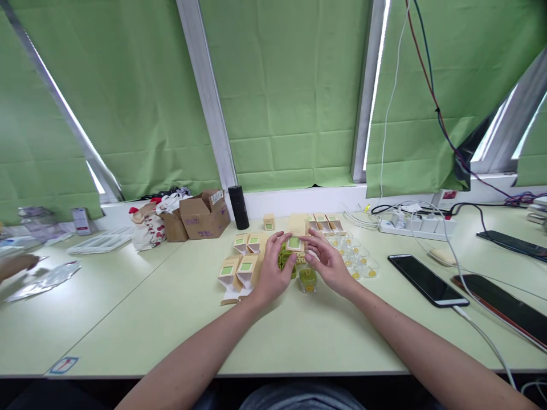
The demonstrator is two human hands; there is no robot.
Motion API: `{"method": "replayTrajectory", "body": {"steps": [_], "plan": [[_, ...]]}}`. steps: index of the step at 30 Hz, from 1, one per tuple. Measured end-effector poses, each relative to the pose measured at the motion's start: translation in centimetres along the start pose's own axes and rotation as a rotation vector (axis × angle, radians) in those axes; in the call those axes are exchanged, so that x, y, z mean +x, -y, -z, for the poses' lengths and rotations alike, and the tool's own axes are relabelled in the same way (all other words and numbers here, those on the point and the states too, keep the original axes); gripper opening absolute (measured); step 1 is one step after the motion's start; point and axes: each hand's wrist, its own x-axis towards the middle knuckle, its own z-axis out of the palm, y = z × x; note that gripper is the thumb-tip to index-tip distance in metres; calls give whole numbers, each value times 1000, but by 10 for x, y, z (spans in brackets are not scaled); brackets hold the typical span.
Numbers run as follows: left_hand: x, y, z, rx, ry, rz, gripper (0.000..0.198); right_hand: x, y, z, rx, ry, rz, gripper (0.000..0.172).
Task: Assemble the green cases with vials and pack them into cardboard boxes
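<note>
Between my hands is a small tan cardboard box (294,244) with a green square on its face. My left hand (276,270) curls its fingers at the box's left side, and my right hand (330,263) grips it from the right. Just below them a small green-lidded clear jar (307,280) stands on the table. More green pieces (290,269) are partly hidden behind my left fingers. Several open tan boxes (248,266) with green squares lie left of my left hand. To the right of my right hand, clear small jars (354,256) with yellow spots stand in a group.
More tan boxes (327,222) stand at the back, near a black bottle (238,208) and a brown carton (205,215). A phone (427,279) with a cable and a power strip (416,226) lie right. Another person's hand (19,265) is by plastic bags (47,280) at far left.
</note>
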Motion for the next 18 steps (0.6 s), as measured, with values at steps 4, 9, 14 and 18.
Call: {"method": "replayTrajectory", "body": {"steps": [4, 9, 14, 18], "plan": [[-1, -1, 0, 61, -9, -21, 46, -2, 1, 2, -85, 33, 19, 47], [-2, 2, -2, 85, -37, -16, 50, -6, 8, 3, -265, 39, 106, 50], [2, 8, -2, 86, -107, 41, 51, -6, 15, 1, -380, 45, 258, 61], [6, 8, 0, 72, -130, 108, 54, -7, 19, 1, -414, 51, 319, 61]]}}
